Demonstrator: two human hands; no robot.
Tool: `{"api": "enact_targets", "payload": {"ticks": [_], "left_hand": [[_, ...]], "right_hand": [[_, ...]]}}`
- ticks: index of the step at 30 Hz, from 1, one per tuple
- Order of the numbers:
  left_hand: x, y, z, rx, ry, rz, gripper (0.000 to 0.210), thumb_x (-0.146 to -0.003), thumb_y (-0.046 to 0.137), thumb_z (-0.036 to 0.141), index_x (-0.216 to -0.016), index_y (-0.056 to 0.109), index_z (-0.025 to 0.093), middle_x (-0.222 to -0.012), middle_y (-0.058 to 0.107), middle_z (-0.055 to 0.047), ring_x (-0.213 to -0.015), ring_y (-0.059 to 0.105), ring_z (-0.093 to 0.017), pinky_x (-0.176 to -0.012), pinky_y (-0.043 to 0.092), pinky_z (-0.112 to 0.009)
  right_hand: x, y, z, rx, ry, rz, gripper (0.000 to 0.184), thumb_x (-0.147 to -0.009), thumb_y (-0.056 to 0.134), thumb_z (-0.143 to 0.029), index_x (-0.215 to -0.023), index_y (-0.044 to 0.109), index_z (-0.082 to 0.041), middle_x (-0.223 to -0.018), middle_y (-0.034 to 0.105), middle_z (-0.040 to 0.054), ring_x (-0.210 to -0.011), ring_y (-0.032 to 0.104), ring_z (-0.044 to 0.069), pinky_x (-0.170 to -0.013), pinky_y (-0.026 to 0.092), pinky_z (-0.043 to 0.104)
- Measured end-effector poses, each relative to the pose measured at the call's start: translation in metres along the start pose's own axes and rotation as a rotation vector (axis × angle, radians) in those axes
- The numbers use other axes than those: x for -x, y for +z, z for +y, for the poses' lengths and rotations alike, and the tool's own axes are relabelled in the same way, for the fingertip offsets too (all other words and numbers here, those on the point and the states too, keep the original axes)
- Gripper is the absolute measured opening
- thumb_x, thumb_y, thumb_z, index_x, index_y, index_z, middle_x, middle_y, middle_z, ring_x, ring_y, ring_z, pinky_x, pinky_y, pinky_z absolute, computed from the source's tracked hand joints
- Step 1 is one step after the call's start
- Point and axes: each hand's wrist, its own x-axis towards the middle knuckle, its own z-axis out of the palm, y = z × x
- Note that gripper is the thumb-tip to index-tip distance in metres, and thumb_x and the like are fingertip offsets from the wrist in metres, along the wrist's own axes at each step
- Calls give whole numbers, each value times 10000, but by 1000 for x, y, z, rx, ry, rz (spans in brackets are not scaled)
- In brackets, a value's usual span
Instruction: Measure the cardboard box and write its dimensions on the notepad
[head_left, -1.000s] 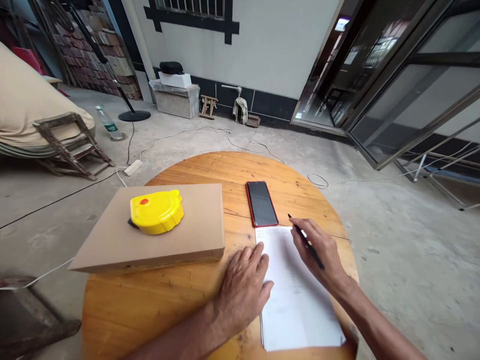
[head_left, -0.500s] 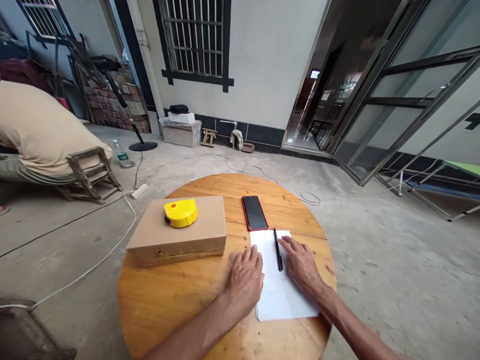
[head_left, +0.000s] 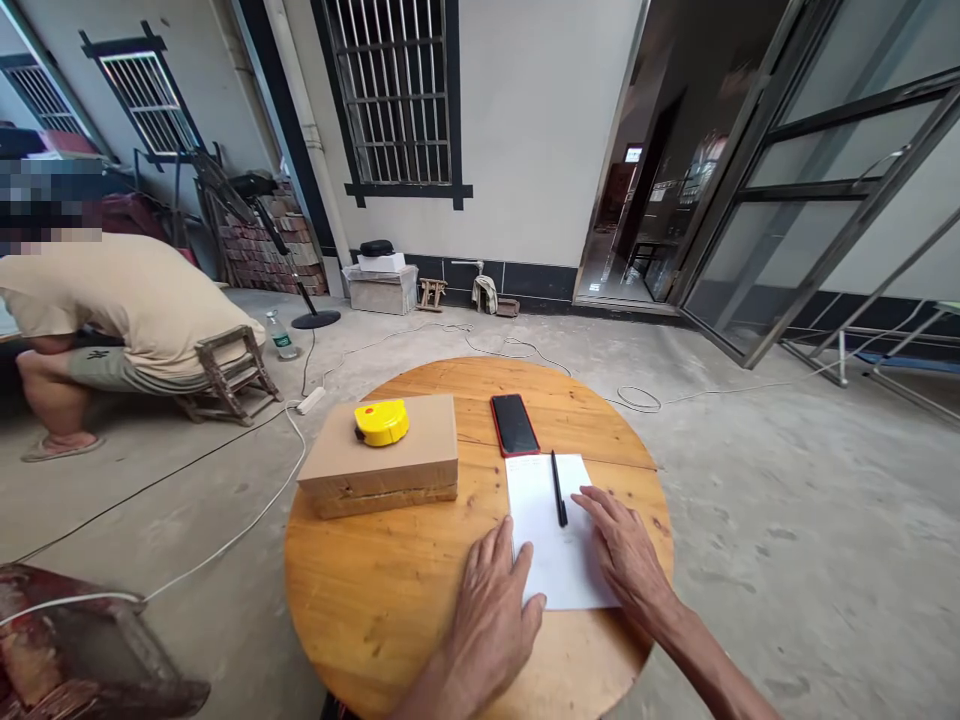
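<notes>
White paper sheets lie on a round wooden table. At their left edge is my left hand, fingers apart, thumb over the lower part of the paper. My right hand rests along the right edge with its fingers stretched out, holding nothing. A black pen lies on the paper, just left of my right fingertips. Beyond the sheets is a phone with a red edge and dark screen. To the left, a yellow tape measure sits on a closed cardboard box.
Another person sits bent over on a low wooden stool at the left, near a plastic bottle. White cable runs over the concrete floor. A wooden stool stands at lower left; a glass door hangs open.
The view has tilted up and turned left, showing more of the seated person. My left hand has come back toward me, its fingers and thumb more spread. My right hand stays beside the pen.
</notes>
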Motion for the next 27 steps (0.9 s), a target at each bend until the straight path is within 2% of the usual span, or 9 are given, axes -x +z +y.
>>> {"api": "enact_targets", "payload": {"ticks": [4, 7, 10, 12, 14, 18, 21, 24, 27], "left_hand": [[17, -10, -1, 93, -29, -38, 504, -892, 515, 367, -1386, 487, 273, -1574, 271, -76, -1428, 294, -293, -1172, 302, -489], [35, -16, -20, 104, -20, 24, 520, -864, 542, 301, -1381, 491, 278, -1567, 290, -62, -1411, 324, -285, -1152, 350, -480], [55, -32, -53, 83, -35, 291, 455, -876, 520, 262, -1330, 534, 246, -1495, 412, -79, -1349, 412, -264, -1094, 426, -448], [65, -52, -77, 71, -88, 538, 396, -906, 497, 283, -1296, 546, 230, -1415, 498, -87, -1297, 464, -243, -1067, 444, -428], [71, -77, -98, 86, -191, 724, 384, -921, 492, 336, -1289, 535, 234, -1361, 535, -82, -1262, 493, -235, -1085, 415, -436], [67, -119, -131, 220, -388, 927, 454, -889, 505, 477, -1271, 542, 235, -1338, 528, -80, -1232, 503, -254, -1086, 406, -439], [56, -130, -150, 411, -494, 944, 537, -841, 535, 546, -1280, 541, 237, -1368, 499, -87, -1224, 500, -271, -1058, 435, -432], [41, -130, -166, 668, -580, 874, 615, -809, 575, 572, -1316, 519, 229, -1403, 474, -111, -1220, 509, -293, -1043, 443, -451], [25, -128, -175, 802, -584, 819, 648, -825, 575, 554, -1369, 467, 218, -1416, 479, -131, -1212, 539, -288, -1032, 456, -433]], "right_hand": [[0, -4, -4, -24, 8, -13, 514, -829, 346, -35, -1253, 600, -178, -1324, 591, 130, -1159, 591, 274, -897, 513, 468], [1, -4, -9, -65, 13, -14, 438, -882, 365, -121, -1241, 602, -205, -1324, 592, 118, -1175, 587, 285, -964, 481, 524], [0, -1, -15, -141, 34, -14, 364, -924, 409, -252, -1233, 602, -243, -1330, 590, 106, -1201, 576, 295, -999, 462, 551], [-7, 0, -23, -219, 53, -23, 347, -937, 426, -328, -1219, 612, -250, -1325, 593, 107, -1200, 580, 289, -990, 484, 523], [-18, 0, -36, -303, 79, -48, 353, -941, 426, -375, -1206, 624, -253, -1324, 593, 108, -1201, 582, 280, -956, 519, 479], [-47, 1, -71, -442, 121, -105, 363, -924, 444, -431, -1161, 651, -249, -1303, 607, 114, -1190, 592, 275, -862, 568, 414], [-67, 6, -95, -525, 109, -105, 374, -919, 448, -452, -1141, 655, -234, -1277, 619, 120, -1166, 602, 268, -870, 556, 406], [-88, 12, -114, -547, 84, -96, 374, -920, 451, -451, -1154, 639, -228, -1313, 587, 131, -1172, 587, 268, -846, 551, 404], [-118, 12, -137, -490, -22, -48, 390, -911, 466, -412, -1213, 596, -204, -1357, 541, 145, -1235, 532, 275, -921, 507, 442]]}}
